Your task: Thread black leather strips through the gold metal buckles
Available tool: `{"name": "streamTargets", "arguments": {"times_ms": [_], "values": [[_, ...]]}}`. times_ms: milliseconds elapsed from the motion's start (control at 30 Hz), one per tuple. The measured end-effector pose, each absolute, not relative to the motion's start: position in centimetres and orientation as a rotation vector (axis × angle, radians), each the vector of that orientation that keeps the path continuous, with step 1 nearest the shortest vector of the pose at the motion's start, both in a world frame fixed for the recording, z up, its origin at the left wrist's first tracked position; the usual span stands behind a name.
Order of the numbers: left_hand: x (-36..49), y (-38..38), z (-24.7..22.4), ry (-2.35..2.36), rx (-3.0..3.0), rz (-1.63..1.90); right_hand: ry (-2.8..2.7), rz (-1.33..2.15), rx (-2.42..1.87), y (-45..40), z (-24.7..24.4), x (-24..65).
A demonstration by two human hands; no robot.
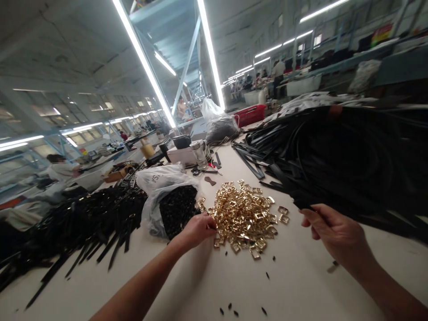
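**Head view.** The main hazard is the loose heap of gold metal buckles (244, 218), which is unsecured on the table (197, 290). Contact at its edge could, in this assessment, cause buckles to slide and scatter. A second hazard is the large heap of black straps (321, 165). Pulling on one strap could drag others across the buckles or the small black pieces (267, 275) lying loose on the table.

The left hand (197, 230) rests at the near-left edge of the buckle heap. Its fingers (210, 228) are curled and touching the buckles. Whether they hold a buckle cannot be determined. The right hand (337, 236) is raised just beyond the right side of the buckle heap. Its fingers (309, 215) form a partly closed pinch at the near edge of the black straps. Strap ends lie at the fingertips, but a firm grip cannot be confirmed.

Beyond the left fingers is a clear plastic bag (177, 209) filled with small black pieces. Farther left lies a heap of black strapping (83, 227). A glass jar (199, 154) stands ahead of the fingers, farther along the table. A seated co-worker (62, 169) is well to the left.
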State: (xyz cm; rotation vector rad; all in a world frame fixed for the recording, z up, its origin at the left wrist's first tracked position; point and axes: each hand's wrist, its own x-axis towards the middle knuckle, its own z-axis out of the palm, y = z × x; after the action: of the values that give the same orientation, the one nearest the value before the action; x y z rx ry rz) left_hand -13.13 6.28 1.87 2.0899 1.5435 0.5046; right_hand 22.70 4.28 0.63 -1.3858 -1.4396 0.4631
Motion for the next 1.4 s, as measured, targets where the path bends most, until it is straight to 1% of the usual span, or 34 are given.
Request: {"name": "streamTargets", "arguments": {"times_ms": [100, 200, 300, 367, 433, 533, 667, 900, 1400], "values": [[-13.0, 6.0, 1.2, 1.568, 2.124, 0.466, -1.443, 0.503, -1.362, 4.8, -0.1, 23.0], [-13.2, 5.3, 0.8, 1.646, 2.147, 0.503, -1.444, 0.563, -1.324, 4.6, 0.1, 22.7], [-12.4, 4.8, 0.7, 1.678, 2.037, 0.659, -1.413, 0.651, -1.253, 3.7, 0.9, 21.6], [-10.7, 4.4, 0.9, 1.54, 1.775, 0.842, -1.38, 0.712, -1.209, 2.8, 1.4, 20.4], [-8.1, 4.0, 1.1, 1.285, 1.447, 0.987, -1.367, 0.764, -1.177, 2.0, 1.7, 19.1], [-3.9, 3.5, 1.5, 0.975, 1.123, 1.062, -1.409, 0.819, -1.148, 1.1, 1.5, 17.6], [-0.8, 2.5, 1.3, 0.85, 0.875, 1.11, -1.493, 0.92, -1.126, 0.7, 0.6, 16.6], [-1.3, 1.7, 0.4, 0.863, 0.83, 1.125, -1.588, 1.057, -1.112, 1.1, -0.1, 16.2], [-0.8, 1.8, 0.7, 0.899, 0.905, 1.253, -1.624, 1.12, -1.086, 0.9, -0.3, 16.0]]}}
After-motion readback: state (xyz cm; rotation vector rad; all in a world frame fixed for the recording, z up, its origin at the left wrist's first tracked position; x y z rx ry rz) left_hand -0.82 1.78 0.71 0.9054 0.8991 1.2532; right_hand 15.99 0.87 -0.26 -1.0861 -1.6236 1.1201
